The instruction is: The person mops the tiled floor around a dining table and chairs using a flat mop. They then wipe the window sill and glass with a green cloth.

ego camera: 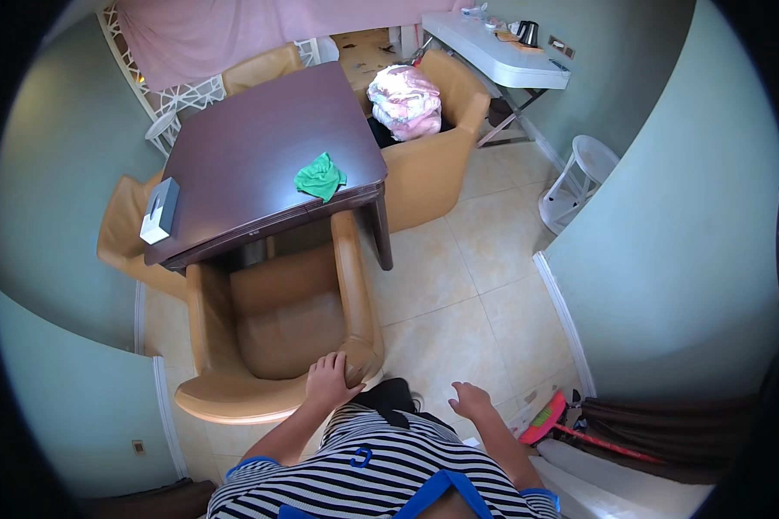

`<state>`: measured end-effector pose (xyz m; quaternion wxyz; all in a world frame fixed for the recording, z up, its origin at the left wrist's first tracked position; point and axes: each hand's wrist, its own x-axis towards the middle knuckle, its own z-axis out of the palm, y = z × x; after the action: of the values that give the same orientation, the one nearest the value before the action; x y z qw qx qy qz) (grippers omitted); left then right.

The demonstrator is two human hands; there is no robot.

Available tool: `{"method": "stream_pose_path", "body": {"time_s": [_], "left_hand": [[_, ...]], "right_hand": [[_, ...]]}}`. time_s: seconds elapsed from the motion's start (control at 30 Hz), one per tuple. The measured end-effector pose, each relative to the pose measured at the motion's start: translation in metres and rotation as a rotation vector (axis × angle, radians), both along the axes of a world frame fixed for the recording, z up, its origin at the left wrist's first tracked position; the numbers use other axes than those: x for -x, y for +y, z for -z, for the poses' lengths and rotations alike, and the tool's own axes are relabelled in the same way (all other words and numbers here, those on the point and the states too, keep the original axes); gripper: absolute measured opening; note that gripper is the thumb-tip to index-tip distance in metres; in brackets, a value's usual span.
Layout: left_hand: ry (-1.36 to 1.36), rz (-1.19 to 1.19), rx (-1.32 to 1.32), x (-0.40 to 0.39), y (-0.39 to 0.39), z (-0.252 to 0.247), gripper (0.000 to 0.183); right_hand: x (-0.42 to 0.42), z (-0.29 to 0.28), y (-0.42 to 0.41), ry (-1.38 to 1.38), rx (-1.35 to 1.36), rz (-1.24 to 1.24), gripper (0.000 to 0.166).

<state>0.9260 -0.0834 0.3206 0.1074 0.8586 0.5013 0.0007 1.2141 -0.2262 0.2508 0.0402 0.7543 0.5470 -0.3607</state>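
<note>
My left hand point(328, 381) rests over the top of the backrest of a tan leather armchair point(292, 334), its fingers on the seat side and its thumb on the outer side. This armchair faces a dark brown wooden table point(266, 130), with its arms reaching to the table's near edge. A crumpled green cloth point(321, 176) lies near the table's right front corner. At the left front corner stands a tissue box point(161, 211). My right hand point(472, 400) hangs over the tiled floor beside my body, fingers loosely bent, holding nothing that I can see.
More tan armchairs surround the table; the right one point(422, 175) carries a pink and white bundle point(406, 104). A white side table point(493, 55) with an electric kettle point(527, 34) stands behind. White stools point(591, 162) sit by the right wall. A red broom point(548, 418) lies lower right.
</note>
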Motion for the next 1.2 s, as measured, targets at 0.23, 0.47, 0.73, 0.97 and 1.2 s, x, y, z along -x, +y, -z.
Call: {"method": "stream_pose_path", "body": {"time_s": [0.23,0.47,0.73,0.97,1.2], "left_hand": [[0.037,-0.017,0.114,-0.011,0.01,-0.002,0.072],[-0.09,-0.081,0.434,-0.067,0.084,0.04,0.035],[-0.155,-0.235,0.764,-0.098,0.119,0.135,0.022],[-0.388,-0.792,1.612,-0.114,0.105,0.057,0.021],[-0.558,-0.981,1.505,-0.192,0.083,0.084,0.022]], "right_hand": [[-0.042,0.036,-0.004,0.161,-0.05,0.11,0.047],[-0.15,0.055,0.023,0.079,0.078,0.119,0.048],[-0.277,0.052,0.051,0.141,0.281,0.202,0.038],[-0.307,0.071,0.136,0.181,0.301,0.3,0.036],[-0.374,0.09,0.277,0.201,0.258,0.055,0.034]]}}
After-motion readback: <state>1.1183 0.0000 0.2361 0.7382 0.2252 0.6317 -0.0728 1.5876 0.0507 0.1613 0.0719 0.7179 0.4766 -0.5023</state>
